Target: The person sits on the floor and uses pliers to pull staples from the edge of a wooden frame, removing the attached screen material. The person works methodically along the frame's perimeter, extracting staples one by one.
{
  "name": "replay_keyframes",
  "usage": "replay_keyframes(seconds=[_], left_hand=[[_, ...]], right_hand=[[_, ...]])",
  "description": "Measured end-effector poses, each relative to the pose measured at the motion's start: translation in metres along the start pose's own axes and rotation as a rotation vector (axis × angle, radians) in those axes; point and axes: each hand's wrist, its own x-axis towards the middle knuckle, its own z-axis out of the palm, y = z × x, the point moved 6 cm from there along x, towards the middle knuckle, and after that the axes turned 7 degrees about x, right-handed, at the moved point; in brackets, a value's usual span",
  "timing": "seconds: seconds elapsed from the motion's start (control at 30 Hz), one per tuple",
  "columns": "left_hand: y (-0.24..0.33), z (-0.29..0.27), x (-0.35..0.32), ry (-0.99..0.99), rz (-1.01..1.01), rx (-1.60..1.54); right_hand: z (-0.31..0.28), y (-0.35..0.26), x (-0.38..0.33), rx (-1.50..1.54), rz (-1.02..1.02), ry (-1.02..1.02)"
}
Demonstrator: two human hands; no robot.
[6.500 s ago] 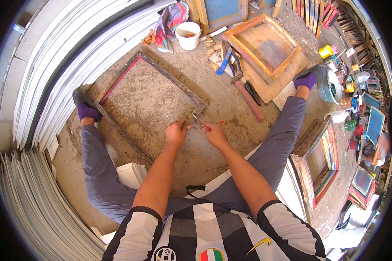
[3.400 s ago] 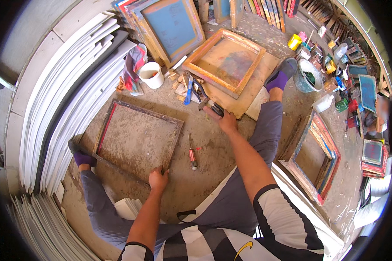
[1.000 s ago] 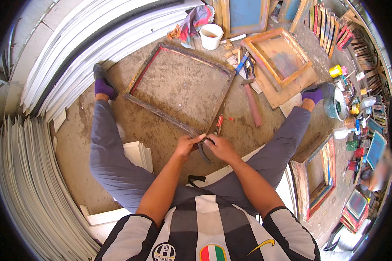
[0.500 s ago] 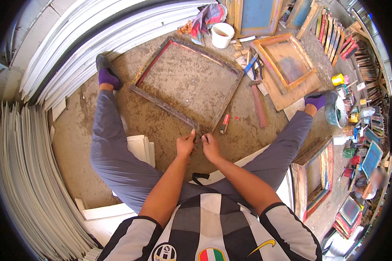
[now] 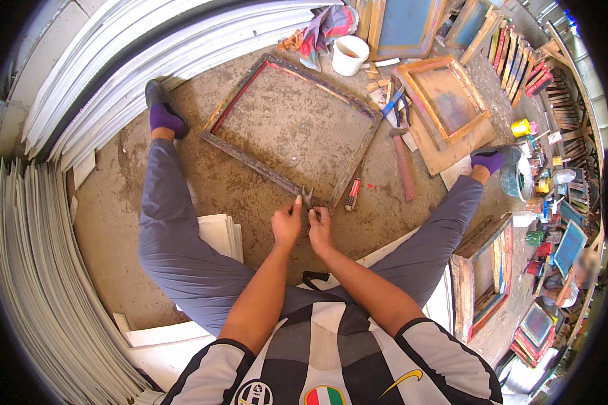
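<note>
A worn wooden frame, dark with red inside its left edge, lies on the floor ahead of me. At its near corner my right hand is closed around small dark pliers, whose jaws point away from me, apart, over the frame's near bar. Just left of them my left hand has its fingers curled in and its thumb stretched toward the frame. What those fingers hold, if anything, is hidden. A red utility knife lies right of the corner.
A hammer and blue-handled pliers lie to the right, beside a smaller wooden frame on a board. A white bucket stands beyond. White sheets are stacked at left. Paint pots and a person are at far right.
The pliers' jaws have come into view above my hands, over the frame's bar. My right hand has shifted slightly left and my left hand's thumb points farther forward. The frame stays about where it was.
</note>
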Motion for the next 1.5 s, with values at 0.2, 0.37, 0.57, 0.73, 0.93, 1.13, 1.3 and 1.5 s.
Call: replay_keyframes(seconds=[0.2, 0.37, 0.57, 0.73, 0.93, 1.13, 1.3, 1.5], left_hand=[[0.002, 0.019, -0.013, -0.400, -0.212, -0.525], [0.000, 0.023, -0.001, -0.515, -0.172, -0.456], [-0.007, 0.025, 0.014, -0.653, 0.161, -0.098], [0.011, 0.003, 0.028, -0.672, 0.185, 0.255], [0.001, -0.022, 0.035, -0.463, 0.093, 0.047], [-0.006, -0.021, 0.042, -0.389, 0.039, 0.066], [-0.027, -0.011, 0.048, -0.324, 0.026, -0.099], [-0.018, -0.001, 0.043, -0.314, 0.026, -0.083]], right_hand=[[0.000, -0.044, -0.030, -0.080, -0.270, -0.107], [-0.016, -0.075, -0.031, -0.339, -0.438, -0.045], [-0.014, -0.061, -0.032, -0.452, -0.405, -0.001], [-0.002, -0.008, -0.012, -0.206, -0.027, -0.311], [0.004, -0.010, -0.003, -0.317, -0.115, -0.172], [0.009, -0.023, 0.003, -0.343, -0.041, -0.223], [0.022, 0.015, 0.010, -0.223, 0.108, -0.189], [0.031, 0.065, 0.025, -0.098, 0.055, -0.091]])
